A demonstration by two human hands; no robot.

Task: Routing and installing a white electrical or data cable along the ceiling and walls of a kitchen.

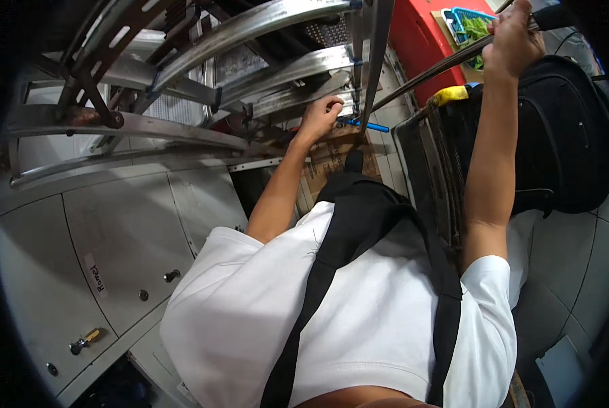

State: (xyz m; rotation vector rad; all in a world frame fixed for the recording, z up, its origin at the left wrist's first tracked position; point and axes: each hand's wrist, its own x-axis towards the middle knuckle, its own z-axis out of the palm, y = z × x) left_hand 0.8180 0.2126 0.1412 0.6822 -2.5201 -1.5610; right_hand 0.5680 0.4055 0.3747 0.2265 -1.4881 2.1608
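My left hand (321, 114) reaches forward to a steel rack (263, 27). Its fingers curl over the edge of a lower metal rail (297, 95); I cannot make out anything else in it. A blue-handled tool (364, 125) lies just right of that hand. My right hand (515, 37) is raised at the upper right and closed around a long dark bar (440, 68) that slants down to the left. My white shirt and black apron fill the lower middle.
White cabinet doors (114, 238) with small locks stand at the left. A black backpack (569, 136) sits at the right beside a wire basket wall (447, 156). A red box (420, 34), a blue basket of greens (471, 24) and a cardboard piece (331, 158) lie ahead.
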